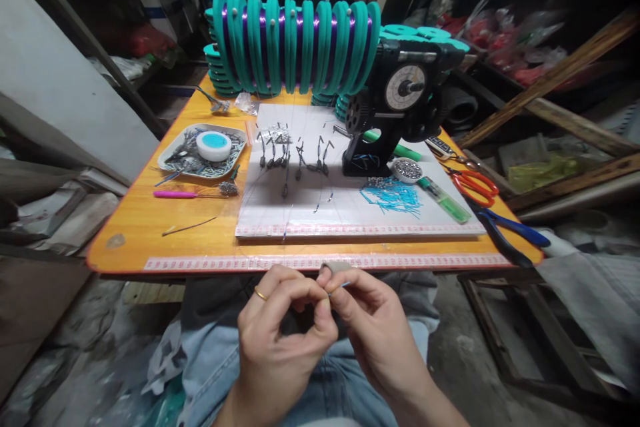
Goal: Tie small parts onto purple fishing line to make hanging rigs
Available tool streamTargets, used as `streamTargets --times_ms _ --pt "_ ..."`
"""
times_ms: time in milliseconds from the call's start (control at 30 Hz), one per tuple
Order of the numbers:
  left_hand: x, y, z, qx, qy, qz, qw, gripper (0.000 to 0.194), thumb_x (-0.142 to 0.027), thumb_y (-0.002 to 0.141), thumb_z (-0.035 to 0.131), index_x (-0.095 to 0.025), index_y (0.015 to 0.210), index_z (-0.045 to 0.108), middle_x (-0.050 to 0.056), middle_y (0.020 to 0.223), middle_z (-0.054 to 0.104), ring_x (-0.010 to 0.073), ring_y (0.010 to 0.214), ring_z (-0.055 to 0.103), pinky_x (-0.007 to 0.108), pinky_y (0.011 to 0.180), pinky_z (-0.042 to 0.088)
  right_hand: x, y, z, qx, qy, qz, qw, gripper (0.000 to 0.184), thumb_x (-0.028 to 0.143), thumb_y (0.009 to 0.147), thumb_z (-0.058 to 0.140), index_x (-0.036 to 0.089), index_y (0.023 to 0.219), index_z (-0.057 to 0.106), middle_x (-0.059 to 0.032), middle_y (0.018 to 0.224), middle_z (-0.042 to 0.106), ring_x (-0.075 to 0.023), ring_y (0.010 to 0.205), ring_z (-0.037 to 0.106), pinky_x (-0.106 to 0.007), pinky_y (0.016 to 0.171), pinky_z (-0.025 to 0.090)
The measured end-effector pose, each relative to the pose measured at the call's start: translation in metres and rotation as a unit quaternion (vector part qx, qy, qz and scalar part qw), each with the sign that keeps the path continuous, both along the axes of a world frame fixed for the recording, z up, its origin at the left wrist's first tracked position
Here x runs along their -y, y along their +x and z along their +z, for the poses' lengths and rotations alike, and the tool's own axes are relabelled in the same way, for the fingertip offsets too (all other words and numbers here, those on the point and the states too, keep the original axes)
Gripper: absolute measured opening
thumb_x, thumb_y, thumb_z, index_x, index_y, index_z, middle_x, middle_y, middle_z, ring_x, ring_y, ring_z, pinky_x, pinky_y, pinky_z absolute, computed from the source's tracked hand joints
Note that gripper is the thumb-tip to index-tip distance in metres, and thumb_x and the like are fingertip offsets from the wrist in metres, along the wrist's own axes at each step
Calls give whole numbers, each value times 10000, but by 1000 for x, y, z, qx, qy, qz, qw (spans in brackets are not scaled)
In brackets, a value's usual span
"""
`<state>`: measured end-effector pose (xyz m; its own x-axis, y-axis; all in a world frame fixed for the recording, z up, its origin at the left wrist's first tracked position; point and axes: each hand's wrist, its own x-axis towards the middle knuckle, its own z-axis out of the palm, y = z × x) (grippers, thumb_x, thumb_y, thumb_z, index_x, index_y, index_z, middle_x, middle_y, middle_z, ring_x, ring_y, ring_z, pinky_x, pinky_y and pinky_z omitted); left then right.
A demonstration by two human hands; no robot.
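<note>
At lower centre, the left hand (287, 330) pinches thumb to forefinger, right up against the right hand (373, 320), whose fingertips grip a thin blue piece (341, 287) between the two. Up and right of them, bright blue pieces (397, 196) lie on the white board (270, 213), with blue-handled pliers (517, 228) at the right edge of the table (135, 233).

The tabletop (130, 220) is evenly and moderately lit, with pale glare on the white board (260, 203). Surroundings fall to deep shadow. Outer edges appear stretched and smeared; the centre is reasonably sharp.
</note>
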<state>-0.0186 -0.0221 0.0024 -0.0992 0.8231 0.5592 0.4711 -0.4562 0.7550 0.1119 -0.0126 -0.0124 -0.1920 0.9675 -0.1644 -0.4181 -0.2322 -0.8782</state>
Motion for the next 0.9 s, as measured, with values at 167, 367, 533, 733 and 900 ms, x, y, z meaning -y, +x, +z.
streamTargets --times_ms 167,367,533,733,900 --pt "0 -1 1 -9 13 -11 1000 196 9 796 634 -186 819 622 -19 751 600 89 663 588 193 616 503 -1 1 -2 7 12 -5 1000 55 317 823 779 264 826 769 -22 921 747 -195 935 686 -311 856 531" --pt "-2 -6 -3 -24 55 -33 998 241 28 800 666 -168 939 681 13 810 631 120 732 621 239 647 524 -6 10 -5 51 38 -12 998 54 312 823 779 258 825 784 -36 945 759 -165 848 692 -275 795 550" --pt "-7 -13 -8 -96 99 -26 990 304 -10 798 713 -234 1003 709 -11 749 672 197 857 618 389 823 444 -10 13 0 68 32 5 997 94 312 822 782 234 771 773 -17 793 742 -150 801 697 -249 780 553" --pt "-8 -17 -10 -126 45 -10 991 372 -78 806 708 -206 1141 609 -3 750 713 273 1014 570 514 984 295 -12 13 3 79 40 -19 996 45 286 823 782 253 793 777 -2 861 759 -114 763 716 -192 739 567" --pt "-7 -14 -9 -116 36 8 993 237 -15 799 646 -240 829 580 -22 695 669 239 921 542 456 894 336 -12 10 6 73 56 -26 995 39 263 820 781 247 785 775 -3 861 751 -109 734 717 -186 703 576"
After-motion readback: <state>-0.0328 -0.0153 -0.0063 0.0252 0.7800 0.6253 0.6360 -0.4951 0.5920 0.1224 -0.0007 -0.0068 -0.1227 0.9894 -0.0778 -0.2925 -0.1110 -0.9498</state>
